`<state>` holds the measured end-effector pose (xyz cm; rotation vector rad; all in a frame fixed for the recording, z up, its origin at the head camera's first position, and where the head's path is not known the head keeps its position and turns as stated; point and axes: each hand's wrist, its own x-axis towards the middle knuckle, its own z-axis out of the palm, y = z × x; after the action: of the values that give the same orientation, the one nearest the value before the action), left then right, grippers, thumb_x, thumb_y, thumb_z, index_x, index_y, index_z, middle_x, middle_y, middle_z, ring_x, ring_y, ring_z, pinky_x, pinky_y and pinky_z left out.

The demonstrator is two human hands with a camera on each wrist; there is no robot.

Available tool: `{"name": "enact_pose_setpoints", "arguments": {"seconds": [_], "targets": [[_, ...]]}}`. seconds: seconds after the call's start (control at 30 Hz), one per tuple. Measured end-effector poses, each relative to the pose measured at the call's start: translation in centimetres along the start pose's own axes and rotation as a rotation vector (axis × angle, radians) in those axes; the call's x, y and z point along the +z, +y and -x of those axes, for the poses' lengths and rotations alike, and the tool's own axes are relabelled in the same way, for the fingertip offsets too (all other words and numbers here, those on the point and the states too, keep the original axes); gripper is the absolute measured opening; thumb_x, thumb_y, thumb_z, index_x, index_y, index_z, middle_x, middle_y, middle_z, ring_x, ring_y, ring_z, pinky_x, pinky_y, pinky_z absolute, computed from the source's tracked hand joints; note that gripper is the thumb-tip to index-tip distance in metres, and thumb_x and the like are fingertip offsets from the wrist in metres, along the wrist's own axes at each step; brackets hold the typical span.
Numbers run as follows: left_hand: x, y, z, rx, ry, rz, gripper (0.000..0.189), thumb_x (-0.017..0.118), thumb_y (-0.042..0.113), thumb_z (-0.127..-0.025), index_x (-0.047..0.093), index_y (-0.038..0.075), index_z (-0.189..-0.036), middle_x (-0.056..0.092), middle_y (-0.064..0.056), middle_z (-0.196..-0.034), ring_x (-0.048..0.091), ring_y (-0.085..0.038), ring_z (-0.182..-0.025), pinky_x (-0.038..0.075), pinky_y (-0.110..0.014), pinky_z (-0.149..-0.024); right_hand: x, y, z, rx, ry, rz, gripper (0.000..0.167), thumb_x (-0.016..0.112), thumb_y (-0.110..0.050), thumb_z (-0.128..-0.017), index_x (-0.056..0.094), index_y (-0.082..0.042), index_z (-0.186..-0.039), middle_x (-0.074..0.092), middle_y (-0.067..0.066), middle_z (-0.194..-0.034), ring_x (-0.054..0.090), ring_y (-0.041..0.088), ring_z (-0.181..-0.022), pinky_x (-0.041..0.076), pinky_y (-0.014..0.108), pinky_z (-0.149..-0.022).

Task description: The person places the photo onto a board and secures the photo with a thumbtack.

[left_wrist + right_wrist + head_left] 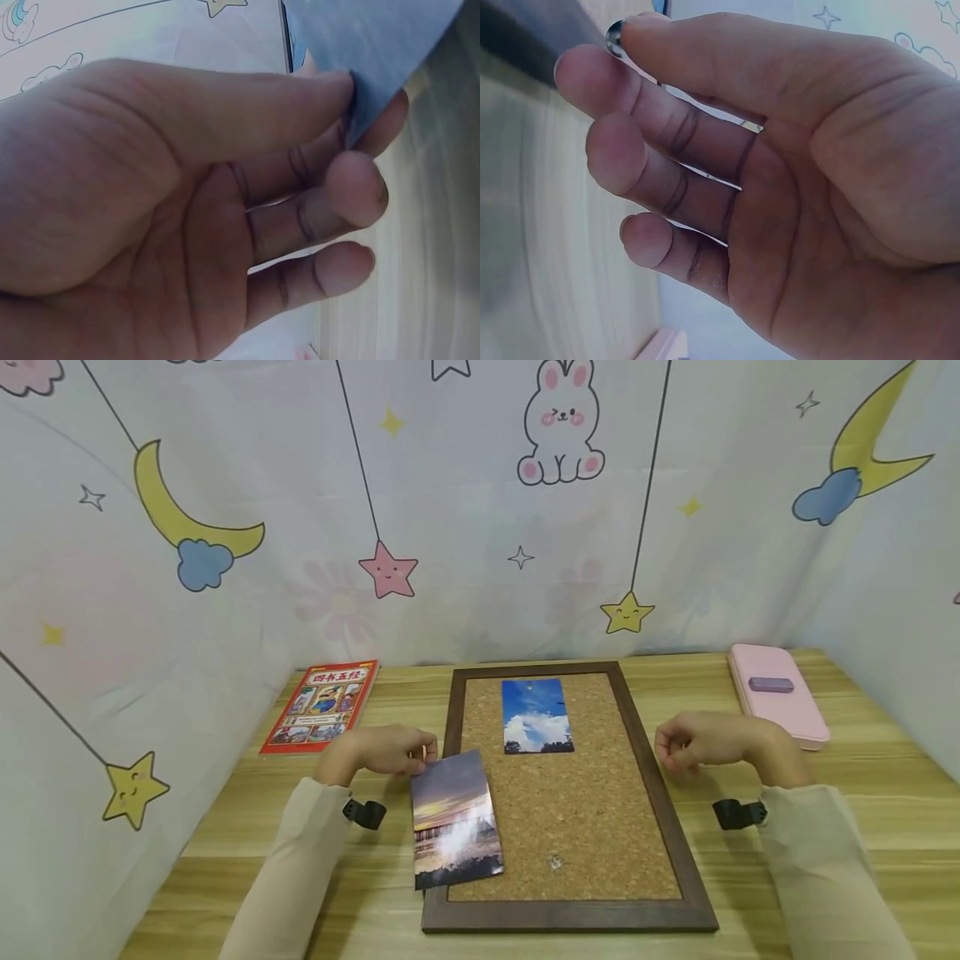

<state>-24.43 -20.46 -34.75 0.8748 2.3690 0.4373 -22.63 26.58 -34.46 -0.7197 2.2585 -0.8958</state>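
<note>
My left hand (393, 749) pinches the top left corner of a sunset photo (453, 822) between thumb and forefinger. The print slants over the left frame of a corkboard (585, 810). In the left wrist view, the photo's bluish corner (375, 52) sits under the thumb of the left hand (225, 187). Right of the board, my right hand (701, 745) pinches a small shiny metal thumbtack (615, 37), seen at the fingertips in the right wrist view. A blue sky photo (537, 718) is on the upper cork, with a gold dot near its top edge.
A red-bordered book (322, 706) lies at the back left of the wooden table (847, 827). A pink case (783, 702) lies at the back right. Near the board's bottom is a small glinting patch (555, 862). A patterned curtain (465, 510) hangs behind.
</note>
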Motion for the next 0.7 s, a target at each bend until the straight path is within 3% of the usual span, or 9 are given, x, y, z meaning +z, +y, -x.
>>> {"name": "enact_pose_setpoints", "arguments": {"seconds": [0.57, 0.7], "targets": [[-0.3, 1.4, -2.4, 0.044, -0.024, 0.04, 0.007, 0.056, 0.0, -0.095, 0.057, 0.007, -0.096, 0.054, -0.001, -0.075, 0.047, -0.009, -0.06, 0.041, -0.025, -0.064, -0.4, -3.1, -2.3, -0.066, 0.006, 0.039, 0.006, 0.064, 0.001, -0.092, 0.06, -0.001, -0.088, 0.06, 0.006, -0.075, 0.054, 0.015, -0.063, 0.046, 0.03, -0.061], [-0.4, 1.8, -2.9, 0.026, -0.029, 0.041, 0.007, 0.055, -0.001, -0.096, 0.056, 0.006, -0.096, 0.052, 0.0, -0.077, 0.047, -0.01, -0.062, 0.041, -0.025, -0.064, -0.4, -4.0, -3.1, -0.089, -0.006, 0.032, 0.005, 0.063, 0.001, -0.092, 0.059, 0.001, -0.089, 0.062, 0.006, -0.075, 0.055, 0.016, -0.064, 0.046, 0.029, -0.061]]}}
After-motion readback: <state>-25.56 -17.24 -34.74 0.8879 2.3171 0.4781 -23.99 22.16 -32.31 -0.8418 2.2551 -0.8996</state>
